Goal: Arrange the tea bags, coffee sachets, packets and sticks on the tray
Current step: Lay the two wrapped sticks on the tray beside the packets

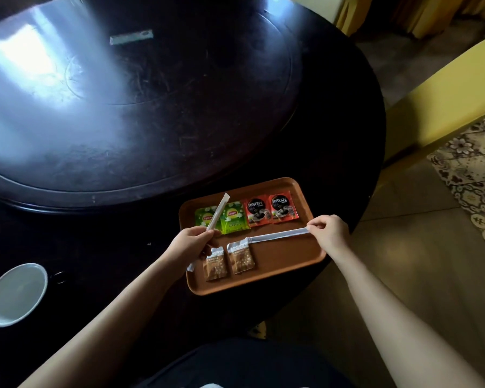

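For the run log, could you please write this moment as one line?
left hand: holds paper stick | right hand: lays white stick | tray: tea, coffee, packets placed

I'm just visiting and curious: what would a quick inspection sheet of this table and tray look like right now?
Surface: dark round table, glossy, with glare; brown tray near its edge.
Job's things: two green tea bags and two red coffee sachets in the far row; two brown packets in the near row; one white stick lying on the tray, another stick lifted.
Clutter: white cup; a pale strip far across the table.
Hands: left hand holds the lifted stick; right hand pinches the lying stick's end.
Cables: nothing seen.
Surroundings: yellow-covered chairs, patterned floor tiles.
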Demonstrator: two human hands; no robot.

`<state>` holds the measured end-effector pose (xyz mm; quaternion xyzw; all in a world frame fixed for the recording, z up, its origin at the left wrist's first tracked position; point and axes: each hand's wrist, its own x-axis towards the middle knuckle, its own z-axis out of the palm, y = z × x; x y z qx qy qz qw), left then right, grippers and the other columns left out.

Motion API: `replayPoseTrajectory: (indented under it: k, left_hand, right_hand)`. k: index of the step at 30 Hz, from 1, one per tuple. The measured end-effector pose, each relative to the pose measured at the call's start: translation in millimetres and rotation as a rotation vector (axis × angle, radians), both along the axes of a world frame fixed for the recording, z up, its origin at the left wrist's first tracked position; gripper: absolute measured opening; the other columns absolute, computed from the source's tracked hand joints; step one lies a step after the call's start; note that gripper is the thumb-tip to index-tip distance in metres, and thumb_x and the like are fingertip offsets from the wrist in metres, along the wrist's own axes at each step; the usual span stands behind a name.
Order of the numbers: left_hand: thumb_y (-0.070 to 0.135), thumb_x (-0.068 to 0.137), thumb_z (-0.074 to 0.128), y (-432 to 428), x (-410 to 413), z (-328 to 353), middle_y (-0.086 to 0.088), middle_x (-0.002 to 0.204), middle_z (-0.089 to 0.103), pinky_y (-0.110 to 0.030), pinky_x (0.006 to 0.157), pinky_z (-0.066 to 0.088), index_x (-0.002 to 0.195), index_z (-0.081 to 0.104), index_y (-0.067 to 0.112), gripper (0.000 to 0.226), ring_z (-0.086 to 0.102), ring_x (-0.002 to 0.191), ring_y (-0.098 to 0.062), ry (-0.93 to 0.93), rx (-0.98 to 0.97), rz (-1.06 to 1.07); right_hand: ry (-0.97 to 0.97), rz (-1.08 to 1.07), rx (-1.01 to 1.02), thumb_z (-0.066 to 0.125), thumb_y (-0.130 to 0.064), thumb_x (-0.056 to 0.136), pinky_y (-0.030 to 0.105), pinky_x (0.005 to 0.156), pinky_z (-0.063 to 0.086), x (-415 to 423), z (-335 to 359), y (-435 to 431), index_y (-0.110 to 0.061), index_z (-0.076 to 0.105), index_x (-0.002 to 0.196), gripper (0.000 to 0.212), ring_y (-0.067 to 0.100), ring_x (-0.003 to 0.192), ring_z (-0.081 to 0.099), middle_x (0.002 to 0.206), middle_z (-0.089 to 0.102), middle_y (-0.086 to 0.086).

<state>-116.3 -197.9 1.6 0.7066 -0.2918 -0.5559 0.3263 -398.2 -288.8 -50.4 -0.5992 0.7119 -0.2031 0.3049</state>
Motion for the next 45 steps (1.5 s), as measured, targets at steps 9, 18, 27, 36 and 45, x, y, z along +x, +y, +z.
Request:
replayPoseTrajectory:
  k: [9,18,27,36,45]
  left_hand:
    - [0.017,0.09,0.053,2,-28,2,0.005,0.057,0.069,-0.014,0.035,0.033,0.086,0.064,0.016,0.012,0.049,0.039,-0.003,0.013,0.02,-0.151]
    - [0.023,0.083,0.064,-4,-69,18,0.009,0.053,0.067,-0.013,0.04,0.036,0.085,0.069,0.015,0.009,0.049,0.041,-0.002,0.042,-0.038,-0.354]
    - [0.027,0.078,0.069,5,-67,4,0.009,0.053,0.067,-0.015,0.04,0.037,0.078,0.072,0.015,0.012,0.047,0.04,-0.002,-0.109,-0.009,-0.295]
    - [0.017,0.076,0.069,27,-18,-15,-0.001,0.079,0.069,-0.019,0.06,0.042,0.081,0.07,0.016,0.005,0.059,0.07,-0.007,-0.65,-0.146,0.127]
    - [0.017,0.08,0.066,39,9,-37,-0.019,0.113,0.058,-0.034,0.084,0.041,0.114,0.056,0.006,0.037,0.056,0.102,-0.03,-0.792,-0.014,0.236]
  right_hand:
    - [-0.145,0.114,-0.12,0.059,-0.022,0.087,0.015,0.066,0.042,13,21,3,-0.008,0.065,0.1,0.019,0.016,0.082,0.058,0.095,0.062,0.006]
    - [-0.57,0.401,0.227,0.065,-0.014,0.083,0.014,0.05,0.047,26,62,20,-0.017,0.067,0.081,0.004,0.0,0.052,0.056,0.065,0.062,-0.001]
    - [-0.623,0.18,0.349,0.064,-0.005,0.082,0.015,0.049,0.046,-20,49,25,-0.009,0.066,0.079,0.005,0.005,0.052,0.056,0.066,0.063,0.003]
    - [-0.376,-0.057,0.342,0.064,-0.007,0.08,0.015,0.044,0.035,-37,18,16,-0.004,0.068,0.078,0.005,0.01,0.054,0.049,0.06,0.057,0.001]
    - [-0.064,0.057,0.182,0.068,-0.009,0.077,0.024,0.062,0.043,-21,1,20,-0.011,0.067,0.08,0.004,0.018,0.072,0.059,0.076,0.062,0.003]
